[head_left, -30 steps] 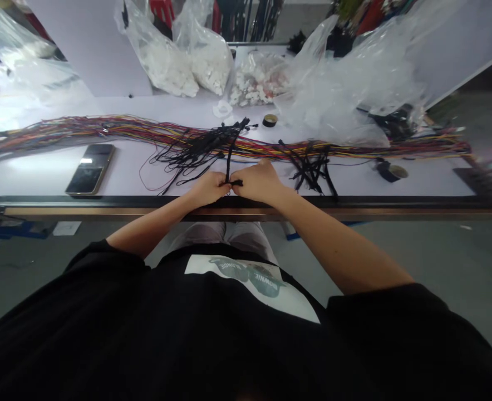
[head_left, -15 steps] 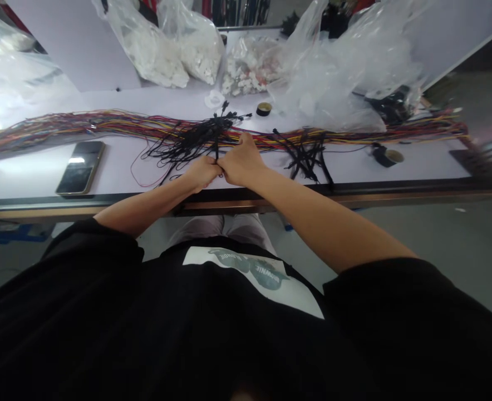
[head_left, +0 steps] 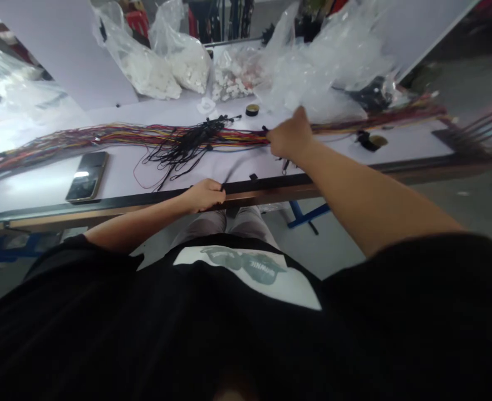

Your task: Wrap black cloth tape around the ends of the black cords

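Note:
My left hand (head_left: 206,195) is closed at the table's front edge, its fingers pinching a thin black cable (head_left: 232,166) that trails up and right onto the table. Further right, my right hand (head_left: 290,136) is curled over the pile of short black cables, covering most of it. A few black cable ends (head_left: 285,166) poke out below that hand; its fingertips are hidden. Between the hands and further back, a bunch of black cables with connectors (head_left: 191,142) rests on a long bundle of coloured wires (head_left: 133,133).
A phone (head_left: 88,176) lies at the left. Behind the wires stand plastic bags of white connectors (head_left: 191,69) and a clear bag (head_left: 321,72). One tape roll (head_left: 252,109) sits near them, another roll (head_left: 377,142) at the right. A small black piece (head_left: 253,176) lies by the front edge.
My hands were together at the black cable in the middle. The left has drawn back to the table edge with a cable; the right has moved right, over the short black cables.

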`<action>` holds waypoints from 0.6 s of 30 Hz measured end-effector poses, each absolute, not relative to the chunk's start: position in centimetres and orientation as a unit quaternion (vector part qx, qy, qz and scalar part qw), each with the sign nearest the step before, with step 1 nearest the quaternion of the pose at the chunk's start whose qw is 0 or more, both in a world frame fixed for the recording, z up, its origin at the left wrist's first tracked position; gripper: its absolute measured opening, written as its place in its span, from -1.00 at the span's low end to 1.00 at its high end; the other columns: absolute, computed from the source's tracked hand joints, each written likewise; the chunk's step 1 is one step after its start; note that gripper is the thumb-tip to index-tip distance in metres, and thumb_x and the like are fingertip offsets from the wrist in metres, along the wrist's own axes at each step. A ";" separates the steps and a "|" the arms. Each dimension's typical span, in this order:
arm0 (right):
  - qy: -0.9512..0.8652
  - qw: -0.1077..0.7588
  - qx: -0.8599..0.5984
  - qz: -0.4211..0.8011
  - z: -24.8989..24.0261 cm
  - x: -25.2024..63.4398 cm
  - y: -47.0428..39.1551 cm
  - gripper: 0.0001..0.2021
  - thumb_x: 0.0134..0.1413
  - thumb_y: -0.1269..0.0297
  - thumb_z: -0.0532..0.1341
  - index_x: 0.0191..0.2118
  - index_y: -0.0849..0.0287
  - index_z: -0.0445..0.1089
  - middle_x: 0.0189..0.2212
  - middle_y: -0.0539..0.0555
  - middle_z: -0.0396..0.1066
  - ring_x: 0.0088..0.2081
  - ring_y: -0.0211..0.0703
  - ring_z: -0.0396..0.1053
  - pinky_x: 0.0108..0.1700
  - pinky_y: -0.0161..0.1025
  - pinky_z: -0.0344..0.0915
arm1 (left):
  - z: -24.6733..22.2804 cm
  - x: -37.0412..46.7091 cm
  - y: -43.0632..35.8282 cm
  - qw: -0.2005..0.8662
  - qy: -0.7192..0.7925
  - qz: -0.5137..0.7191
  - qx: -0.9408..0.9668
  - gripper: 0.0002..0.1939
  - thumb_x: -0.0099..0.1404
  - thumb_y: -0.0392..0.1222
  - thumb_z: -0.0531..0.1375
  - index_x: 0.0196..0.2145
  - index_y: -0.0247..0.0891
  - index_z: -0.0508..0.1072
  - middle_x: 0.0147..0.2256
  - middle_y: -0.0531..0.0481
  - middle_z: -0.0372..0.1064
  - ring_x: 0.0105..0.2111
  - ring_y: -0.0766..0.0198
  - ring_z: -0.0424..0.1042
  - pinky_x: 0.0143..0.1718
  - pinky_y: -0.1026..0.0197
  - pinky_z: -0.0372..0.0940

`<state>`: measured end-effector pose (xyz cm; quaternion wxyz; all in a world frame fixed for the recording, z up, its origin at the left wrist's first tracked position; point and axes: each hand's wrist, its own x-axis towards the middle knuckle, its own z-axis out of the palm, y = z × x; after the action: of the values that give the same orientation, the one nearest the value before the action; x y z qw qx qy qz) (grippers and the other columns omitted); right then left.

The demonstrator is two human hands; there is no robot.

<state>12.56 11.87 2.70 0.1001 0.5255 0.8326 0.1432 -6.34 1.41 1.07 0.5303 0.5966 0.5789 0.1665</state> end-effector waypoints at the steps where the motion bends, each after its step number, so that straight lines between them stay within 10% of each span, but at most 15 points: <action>1: 0.822 0.091 0.542 0.149 2.7 13.7 11.9 -0.55 0.21 0.25 -0.12 -0.31 0.38 0.47 -0.32 0.24 0.49 -0.14 -0.02 0.37 -0.04 0.11 0.00 | 1.1 -6.3 1.1 0.532 0.578 0.187 0.590 -0.81 0.10 -0.40 0.09 -0.64 -0.32 0.28 -0.78 0.19 0.05 -0.80 0.53 0.02 -0.74 0.41 -0.08; 7: 0.860 0.044 0.490 0.137 0.6 12.4 9.3 -0.56 0.11 0.20 0.09 0.13 0.12 0.23 -0.21 0.18 0.49 -0.13 0.09 0.35 -0.05 0.05 0.07 | 1.5 -6.1 2.5 0.530 0.541 0.267 0.596 -0.89 0.17 -0.36 0.10 -0.50 -0.36 0.38 -0.62 0.10 0.29 -0.63 0.47 0.30 -0.55 0.41 0.26; 12: 0.883 -0.079 0.462 0.033 0.5 11.5 7.1 -0.56 -0.01 0.30 0.18 0.06 0.15 0.30 0.00 0.21 0.37 0.05 0.11 0.22 0.06 0.06 0.06 | 2.1 -6.6 2.9 0.498 0.501 0.237 0.667 -0.88 0.12 -0.38 0.08 -0.46 -0.36 0.42 -0.60 0.09 0.31 -0.59 0.45 0.31 -0.53 0.40 0.26; 18: 0.843 -0.260 0.403 -0.245 2.7 10.3 4.2 -0.77 -0.03 0.24 0.16 -0.21 0.16 0.38 -0.27 0.07 0.42 -0.30 -0.19 0.32 -0.23 -0.23 0.25 | 2.6 -6.5 2.6 0.438 0.449 0.137 0.767 -0.89 0.07 -0.36 0.10 -0.58 -0.34 0.37 -0.62 0.08 0.32 -0.60 0.43 0.30 -0.52 0.39 0.21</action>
<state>10.34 4.24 2.71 -0.2603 0.4032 0.8425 -0.2446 -6.50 2.63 2.64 0.4381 0.7668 0.4488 0.1368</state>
